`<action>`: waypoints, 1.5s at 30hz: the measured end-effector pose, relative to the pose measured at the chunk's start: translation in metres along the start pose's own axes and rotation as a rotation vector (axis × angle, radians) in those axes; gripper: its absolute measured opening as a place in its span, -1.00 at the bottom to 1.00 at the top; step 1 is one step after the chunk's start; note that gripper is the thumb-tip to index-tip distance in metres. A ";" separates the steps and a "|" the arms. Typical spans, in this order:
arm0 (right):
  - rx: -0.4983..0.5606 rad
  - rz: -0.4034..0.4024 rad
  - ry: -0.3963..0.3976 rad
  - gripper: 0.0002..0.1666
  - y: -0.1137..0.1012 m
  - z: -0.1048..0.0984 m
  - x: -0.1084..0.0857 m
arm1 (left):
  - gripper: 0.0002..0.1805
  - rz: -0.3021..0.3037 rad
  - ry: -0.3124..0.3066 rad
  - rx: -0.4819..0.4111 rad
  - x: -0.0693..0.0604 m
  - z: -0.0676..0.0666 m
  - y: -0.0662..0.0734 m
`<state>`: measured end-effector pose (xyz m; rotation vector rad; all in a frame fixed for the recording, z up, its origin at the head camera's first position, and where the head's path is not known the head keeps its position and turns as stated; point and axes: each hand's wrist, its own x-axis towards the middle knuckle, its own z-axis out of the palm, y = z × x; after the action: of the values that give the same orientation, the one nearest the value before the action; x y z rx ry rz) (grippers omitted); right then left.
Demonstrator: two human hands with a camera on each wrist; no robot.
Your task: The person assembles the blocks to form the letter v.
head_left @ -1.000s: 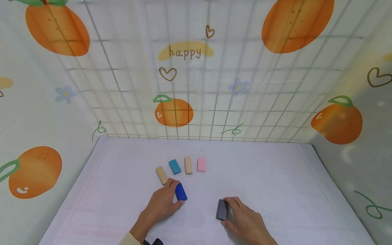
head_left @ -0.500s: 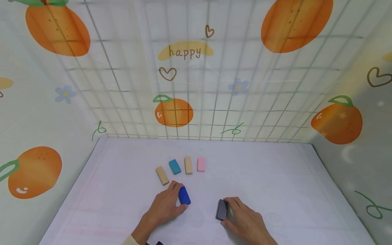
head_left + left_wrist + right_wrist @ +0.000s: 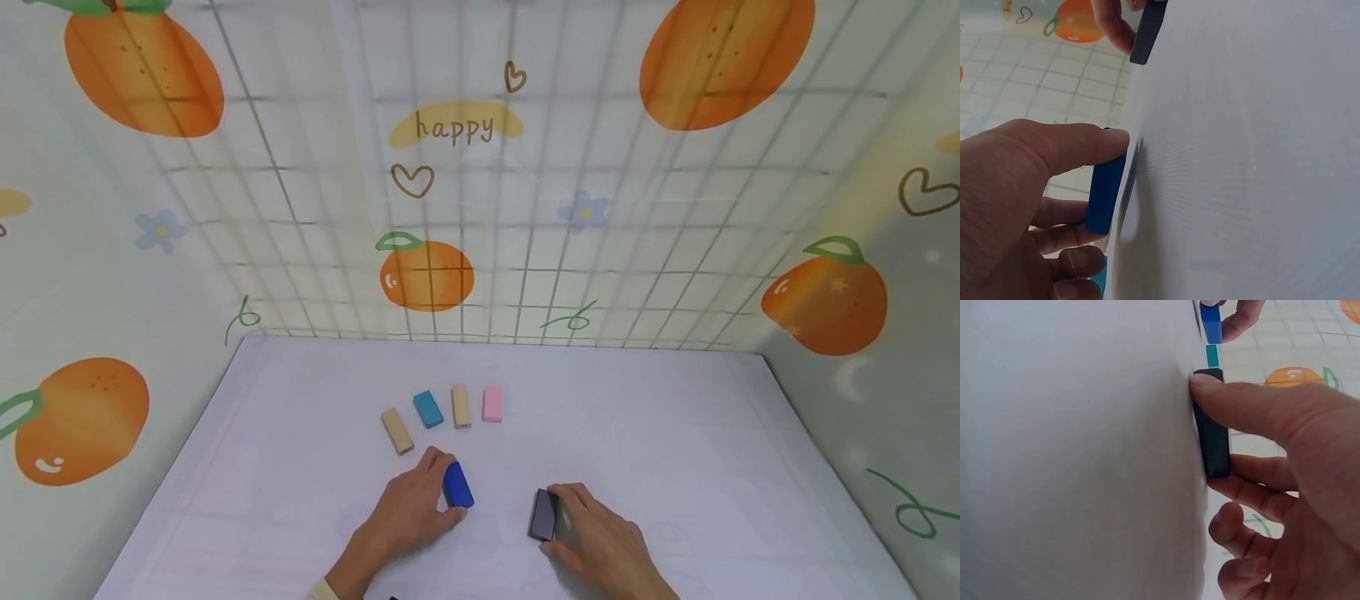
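One pink block shows only in the head view, ending a loose row with a wood block, a teal block and a second wood block. Nearer, the left hand pinches the blue block between thumb and fingers, end to end; the right hand grips the dark block likewise, well apart. From overhead, blue's height is unclear; the left wrist view shows a gap and shadow between it and the white table. The right wrist view shows dark's edge close along the table; whether they touch, I cannot tell.
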<state>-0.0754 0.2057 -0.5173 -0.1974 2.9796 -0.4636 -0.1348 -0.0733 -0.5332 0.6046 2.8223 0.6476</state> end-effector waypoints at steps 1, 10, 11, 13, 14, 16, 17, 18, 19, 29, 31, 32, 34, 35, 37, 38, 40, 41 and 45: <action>0.000 0.000 0.001 -0.18 0.000 0.000 0.000 | -0.23 0.000 -0.001 0.003 0.000 0.000 0.000; 0.005 0.003 -0.006 -0.17 -0.001 -0.002 0.000 | -0.22 0.006 -0.025 -0.007 -0.001 0.001 0.006; 0.005 0.001 -0.005 -0.17 -0.001 -0.002 0.000 | -0.22 0.009 -0.027 -0.008 -0.002 0.001 0.007; 0.006 -0.004 0.000 -0.17 0.000 -0.002 0.000 | -0.23 0.010 -0.030 -0.011 -0.002 0.001 0.008; 0.005 -0.006 0.002 -0.17 0.000 -0.001 0.000 | -0.23 0.008 -0.033 -0.009 -0.003 0.001 0.009; 0.005 -0.005 0.007 -0.18 0.000 -0.001 -0.001 | -0.23 0.008 -0.036 -0.004 -0.003 0.001 0.010; 0.003 -0.005 0.005 -0.18 0.000 -0.002 -0.001 | -0.24 0.009 -0.037 -0.003 -0.003 0.001 0.011; 0.001 -0.003 0.002 -0.17 0.000 -0.002 0.000 | -0.24 0.011 -0.038 -0.001 -0.003 0.001 0.012; 0.001 0.000 -0.003 -0.17 -0.001 -0.003 0.000 | -0.24 0.013 -0.039 0.001 -0.003 0.001 0.013; 0.007 0.029 -0.047 -0.15 -0.002 -0.004 0.003 | -0.25 0.030 -0.057 0.014 -0.004 0.000 0.021; 0.007 0.035 -0.056 -0.14 -0.002 -0.004 0.004 | -0.25 0.032 -0.060 0.010 -0.004 0.000 0.022; 0.008 0.036 -0.057 -0.14 -0.003 -0.004 0.004 | -0.25 0.034 -0.060 0.008 -0.004 0.000 0.023; 0.007 0.040 -0.060 -0.14 -0.003 -0.004 0.004 | -0.25 0.039 -0.059 0.004 -0.004 0.000 0.025; 0.007 0.040 -0.060 -0.14 -0.003 -0.004 0.004 | -0.25 0.041 -0.058 0.003 -0.004 0.000 0.026; 0.008 0.035 -0.053 -0.14 -0.003 -0.005 0.004 | -0.25 0.045 -0.055 0.001 -0.004 0.000 0.028; 0.007 0.033 -0.051 -0.14 -0.003 -0.005 0.004 | -0.25 0.047 -0.054 0.001 -0.004 0.000 0.028; 0.005 0.029 -0.045 -0.14 -0.003 -0.005 0.004 | -0.26 0.044 -0.059 0.000 -0.004 0.001 0.031; 0.003 0.029 -0.045 -0.14 -0.003 -0.005 0.004 | -0.26 0.042 -0.064 0.000 -0.005 0.001 0.032; -0.002 0.040 -0.054 -0.13 -0.004 -0.005 0.005 | -0.26 0.040 -0.076 -0.001 -0.005 0.001 0.036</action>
<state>-0.0801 0.2028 -0.5116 -0.1484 2.9260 -0.4435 -0.1182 -0.0458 -0.5173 0.6729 2.7464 0.6190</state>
